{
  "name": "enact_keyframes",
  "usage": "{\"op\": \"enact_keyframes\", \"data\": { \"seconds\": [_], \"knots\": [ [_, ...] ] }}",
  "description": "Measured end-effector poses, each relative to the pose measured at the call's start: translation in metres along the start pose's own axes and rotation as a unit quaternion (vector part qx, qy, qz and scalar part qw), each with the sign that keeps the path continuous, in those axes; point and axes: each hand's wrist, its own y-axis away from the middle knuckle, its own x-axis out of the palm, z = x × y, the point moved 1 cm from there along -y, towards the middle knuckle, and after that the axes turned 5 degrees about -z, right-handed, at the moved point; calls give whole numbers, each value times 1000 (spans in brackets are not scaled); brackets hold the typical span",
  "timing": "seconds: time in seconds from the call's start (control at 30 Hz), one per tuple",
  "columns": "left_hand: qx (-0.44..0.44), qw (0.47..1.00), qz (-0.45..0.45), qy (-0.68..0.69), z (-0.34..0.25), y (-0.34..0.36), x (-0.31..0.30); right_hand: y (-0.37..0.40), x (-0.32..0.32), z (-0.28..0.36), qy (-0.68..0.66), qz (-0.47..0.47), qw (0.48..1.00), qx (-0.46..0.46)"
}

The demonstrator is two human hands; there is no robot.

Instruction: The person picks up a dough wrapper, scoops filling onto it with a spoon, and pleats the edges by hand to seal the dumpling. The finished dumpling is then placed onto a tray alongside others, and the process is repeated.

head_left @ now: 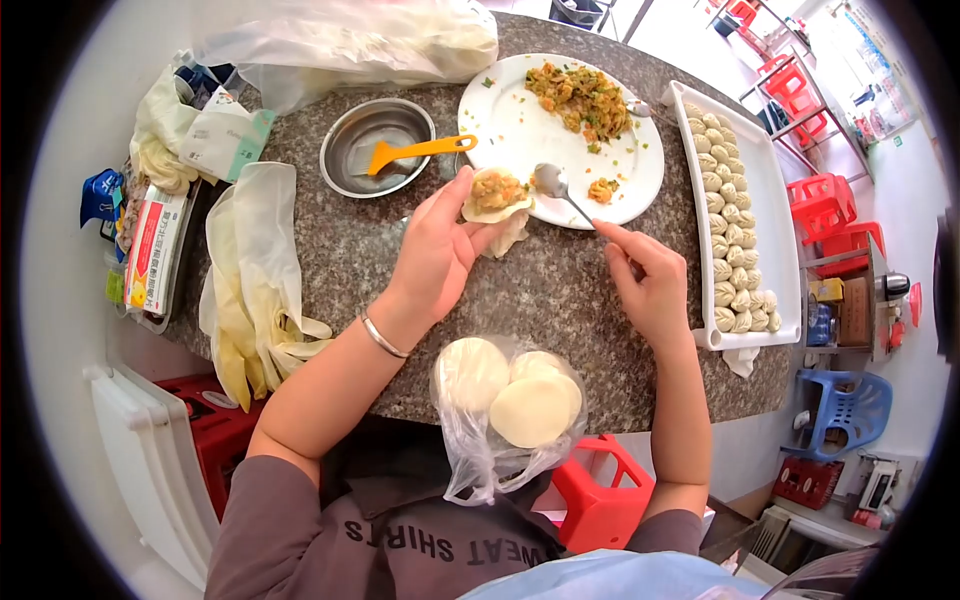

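Observation:
My left hand (437, 240) holds a round dough wrapper (522, 204) with a mound of filling (494, 190) on it, at the near left edge of the white plate (500, 110). My right hand (648, 280) grips the handle of a metal spoon (552, 181), whose bowl is over the plate beside the wrapper. Chopped filling (580, 98) is heaped at the plate's far side, with a small clump nearer me. Stacks of round wrappers (535, 408) lie in a clear plastic bag at the table's near edge.
A metal bowl (335, 160) with an orange-handled brush (420, 150) stands left of the plate. On the right, a white tray (780, 220) holds rows of pleated dumplings (735, 232). Pale gloves (262, 270) and boxes (158, 250) lie left; a large plastic bag (350, 45) is behind.

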Motion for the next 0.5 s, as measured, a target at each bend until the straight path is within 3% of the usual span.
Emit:
{"op": "enact_keyframes", "data": {
  "seconds": [0.13, 0.27, 0.4, 0.5],
  "knots": [
    [4, 999, -23, 23, 3, 0, -1, 0, 5, 3, -33, 15, 999, 10],
    [3, 999, -24, 31, 1, 1, -1, 0, 6, -5, 34, -16, 999, 5],
    [3, 999, -32, 24, 0, 3, 2, 2, 14, 1, -33, 12, 999, 8],
    [1, 999, -35, 28, -1, 4, 3, 2, 10, -4, 31, -27, 999, 7]
  ]
}}
